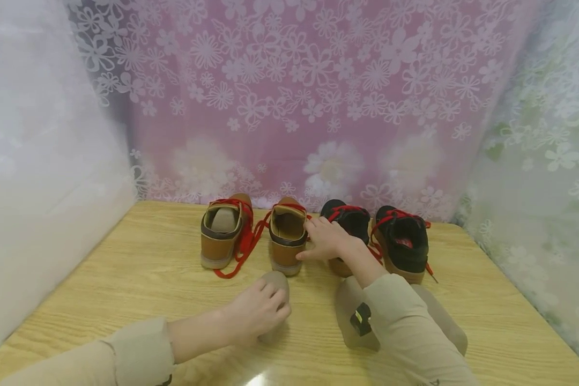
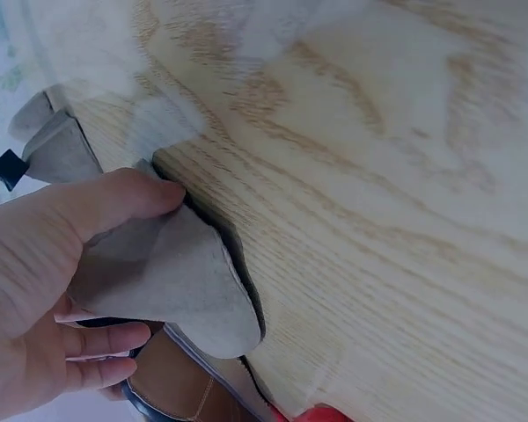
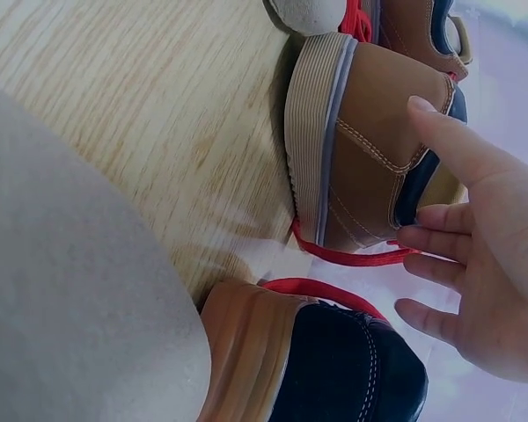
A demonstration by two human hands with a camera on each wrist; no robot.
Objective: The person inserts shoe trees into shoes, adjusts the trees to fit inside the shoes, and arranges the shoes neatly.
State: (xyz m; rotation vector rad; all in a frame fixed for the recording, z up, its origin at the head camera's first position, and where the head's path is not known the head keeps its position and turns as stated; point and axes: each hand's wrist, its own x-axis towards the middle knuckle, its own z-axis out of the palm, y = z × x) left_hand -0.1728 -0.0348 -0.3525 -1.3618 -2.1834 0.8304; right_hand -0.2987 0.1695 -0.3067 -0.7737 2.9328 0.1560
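Observation:
My left hand holds a beige shoe insert with a rounded end. In the left wrist view its thumb lies over the top face. My right hand is at the right side of a brown shoe, fingers loosely bent and thumb by the heel collar; in the right wrist view nothing is gripped. This shoe has red laces and an open mouth. To its left, another brown shoe has a beige insert inside.
Two black shoes with red laces stand at the right, the nearer-left one partly behind my right hand, the other beside it. More beige inserts, one bearing a black tag, lie under my right forearm. A flowered pink curtain hangs behind the wooden table.

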